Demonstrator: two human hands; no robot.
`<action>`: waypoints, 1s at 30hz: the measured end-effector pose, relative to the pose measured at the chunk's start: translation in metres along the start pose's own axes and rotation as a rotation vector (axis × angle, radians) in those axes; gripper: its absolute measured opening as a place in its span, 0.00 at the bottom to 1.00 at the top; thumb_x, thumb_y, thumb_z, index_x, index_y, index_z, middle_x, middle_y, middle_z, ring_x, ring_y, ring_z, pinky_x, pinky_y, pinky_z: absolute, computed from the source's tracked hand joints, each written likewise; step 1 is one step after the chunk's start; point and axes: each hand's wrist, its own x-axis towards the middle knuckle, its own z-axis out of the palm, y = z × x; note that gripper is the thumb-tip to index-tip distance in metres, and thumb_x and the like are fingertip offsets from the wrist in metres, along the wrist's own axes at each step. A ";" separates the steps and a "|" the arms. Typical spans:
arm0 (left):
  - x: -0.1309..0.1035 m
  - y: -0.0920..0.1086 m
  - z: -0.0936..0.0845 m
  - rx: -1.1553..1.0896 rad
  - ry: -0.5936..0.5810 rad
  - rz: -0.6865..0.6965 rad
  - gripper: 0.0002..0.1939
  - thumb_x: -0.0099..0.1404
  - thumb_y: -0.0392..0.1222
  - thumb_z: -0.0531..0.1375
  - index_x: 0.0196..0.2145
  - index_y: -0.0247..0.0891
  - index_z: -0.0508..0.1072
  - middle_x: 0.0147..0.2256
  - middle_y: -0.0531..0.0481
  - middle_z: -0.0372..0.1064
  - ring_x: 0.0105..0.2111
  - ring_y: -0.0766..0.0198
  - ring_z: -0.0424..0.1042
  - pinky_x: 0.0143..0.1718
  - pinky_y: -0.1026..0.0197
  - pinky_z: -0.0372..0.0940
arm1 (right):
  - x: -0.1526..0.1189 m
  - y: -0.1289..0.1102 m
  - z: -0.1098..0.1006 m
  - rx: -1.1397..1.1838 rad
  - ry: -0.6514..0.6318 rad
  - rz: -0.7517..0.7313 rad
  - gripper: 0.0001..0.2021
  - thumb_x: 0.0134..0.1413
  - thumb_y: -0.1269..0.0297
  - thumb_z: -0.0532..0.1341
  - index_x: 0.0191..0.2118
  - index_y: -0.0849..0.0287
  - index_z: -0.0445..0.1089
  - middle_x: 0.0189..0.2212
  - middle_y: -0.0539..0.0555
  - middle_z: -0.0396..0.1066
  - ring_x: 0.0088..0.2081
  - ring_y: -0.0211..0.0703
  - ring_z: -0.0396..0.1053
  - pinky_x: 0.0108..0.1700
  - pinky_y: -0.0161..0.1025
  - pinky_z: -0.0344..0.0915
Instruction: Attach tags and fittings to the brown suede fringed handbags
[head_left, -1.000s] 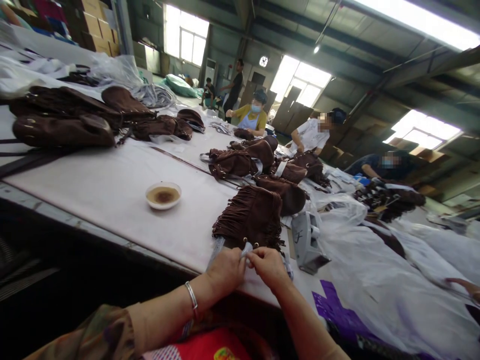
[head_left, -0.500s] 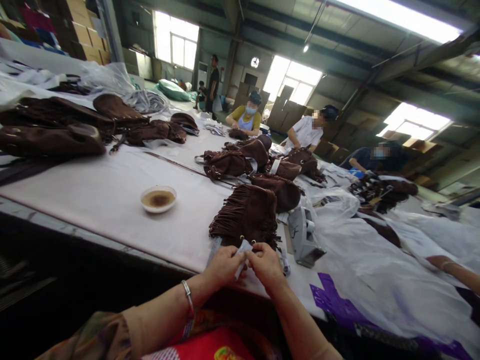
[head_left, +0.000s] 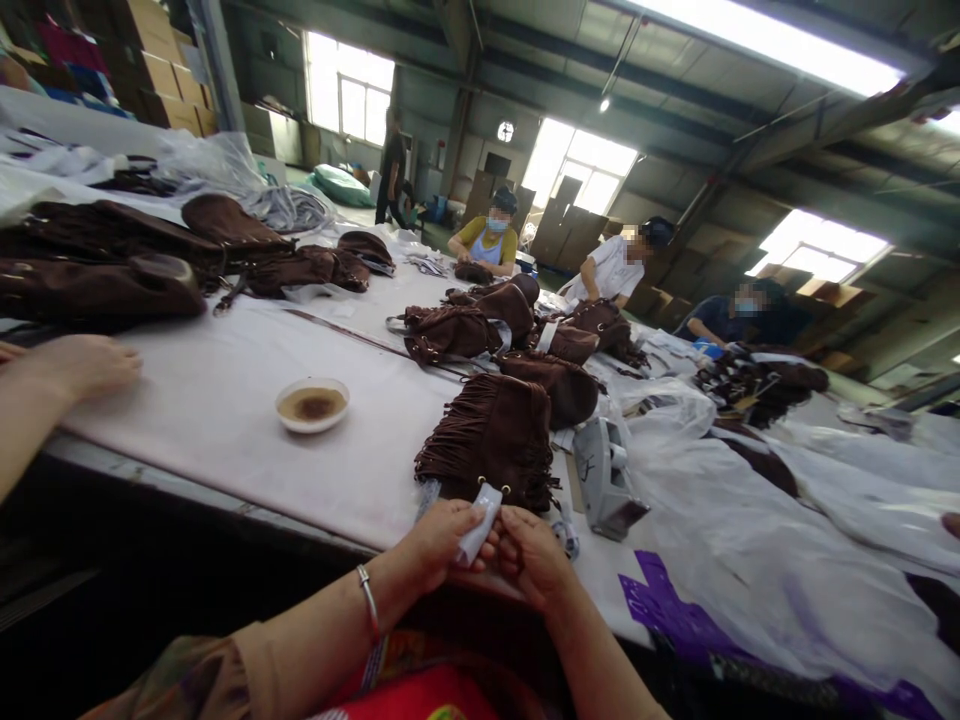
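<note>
Two bare hands met at the near edge of a pale-covered table [head_left: 217, 400], just in front of a dark brown fringed bag [head_left: 499, 435]. The left hand [head_left: 439, 540], below which a silver bracelet [head_left: 366, 595] circled the wrist, had its thumb and fingers clamped on a whitish strip [head_left: 481, 522], tilted near the bag's metal rings. Fingers of the right hand [head_left: 536, 555] were bunched just beside the strip; whether they gripped it could not be told. A grey tape dispenser [head_left: 609, 485] stood right of the bag, with purple tape [head_left: 667, 600] nearer the table's edge. Left of the bag sat a shallow white dish [head_left: 311, 429] with brown contents. Another person's hand [head_left: 97, 367] showed at far left, while a worker in a yellow top [head_left: 508, 243] sat across the table.
</note>
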 end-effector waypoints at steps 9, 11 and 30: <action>-0.020 -0.003 -0.003 -0.118 -0.080 -0.068 0.29 0.55 0.62 0.67 0.40 0.30 0.73 0.35 0.42 0.73 0.28 0.65 0.72 0.25 0.64 0.70 | 0.010 0.005 0.009 -0.072 0.142 -0.052 0.24 0.38 0.47 0.74 0.30 0.60 0.66 0.13 0.40 0.55 0.14 0.27 0.49 0.16 0.27 0.44; -0.030 -0.003 -0.005 -0.124 -0.109 -0.106 0.28 0.54 0.60 0.69 0.40 0.31 0.73 0.36 0.44 0.72 0.29 0.67 0.72 0.25 0.66 0.70 | 0.010 0.010 0.007 -0.043 0.134 -0.056 0.24 0.38 0.47 0.74 0.29 0.59 0.65 0.12 0.38 0.51 0.14 0.26 0.45 0.16 0.27 0.42; -0.033 -0.011 0.007 0.274 0.057 -0.010 0.24 0.60 0.61 0.59 0.38 0.34 0.68 0.29 0.46 0.73 0.27 0.60 0.76 0.23 0.64 0.70 | -0.019 0.024 0.024 -0.516 0.235 -0.234 0.20 0.51 0.46 0.62 0.29 0.62 0.72 0.22 0.50 0.66 0.25 0.40 0.61 0.26 0.35 0.57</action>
